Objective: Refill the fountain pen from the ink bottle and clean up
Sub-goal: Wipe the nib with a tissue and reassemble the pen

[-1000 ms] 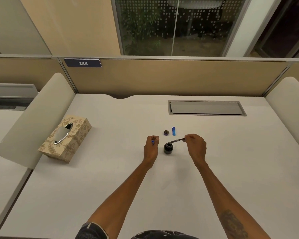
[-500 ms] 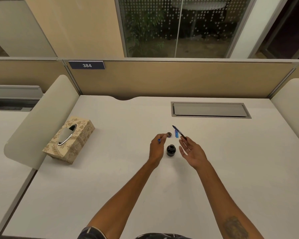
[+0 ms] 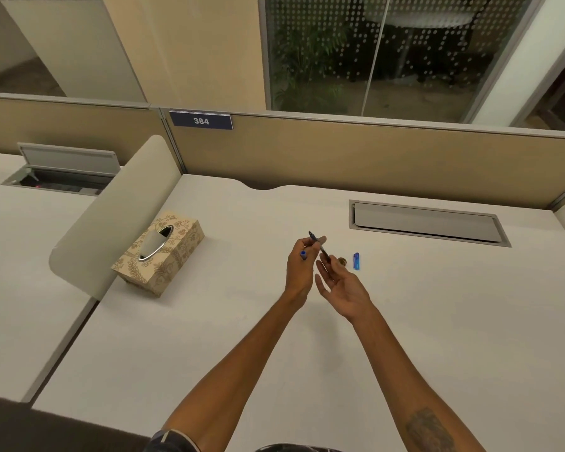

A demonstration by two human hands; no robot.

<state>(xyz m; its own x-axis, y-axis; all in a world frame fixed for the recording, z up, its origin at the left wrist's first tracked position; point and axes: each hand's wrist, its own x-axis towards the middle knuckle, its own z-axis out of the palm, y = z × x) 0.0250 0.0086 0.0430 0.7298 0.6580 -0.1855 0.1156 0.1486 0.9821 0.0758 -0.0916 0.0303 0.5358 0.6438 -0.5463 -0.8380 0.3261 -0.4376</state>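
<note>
Both bare forearms reach forward from the bottom edge and converge near the middle, the right one bearing a dark tattoo near the elbow. The left hand (image 3: 300, 268) is curled, knuckles outward, fingers closed into a loose fist with the thumb raised. The right hand (image 3: 341, 282) lies palm up just beside it, fingers spread and slightly bent, fingertips pinched together.
</note>
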